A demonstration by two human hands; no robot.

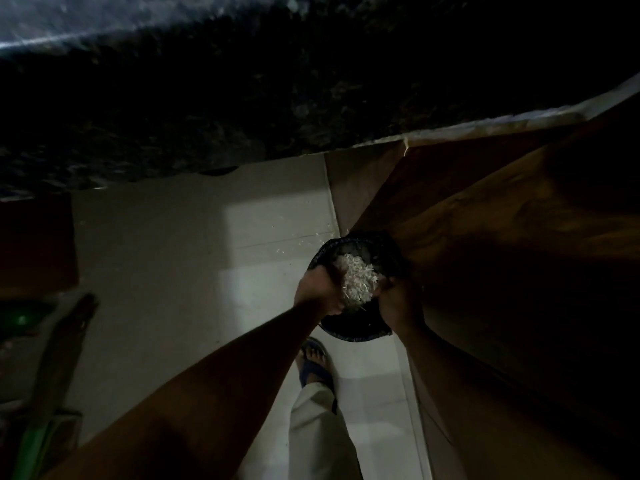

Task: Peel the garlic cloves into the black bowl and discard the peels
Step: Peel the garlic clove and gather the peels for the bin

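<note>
Both hands cup 1 heap of peels [356, 280] over the bin [353, 329]: left hand [320, 289] and right hand [398, 301] curl inward, apparently to contain loose flakes. No bowl visible.

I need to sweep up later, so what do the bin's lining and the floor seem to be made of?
The bin looks lined with a thin black plastic bag: its rim is crinkled and faintly glossy, though the dim light leaves this unsure. The floor looks like pale, smooth tile, with straight joint lines and a soft sheen.
</note>
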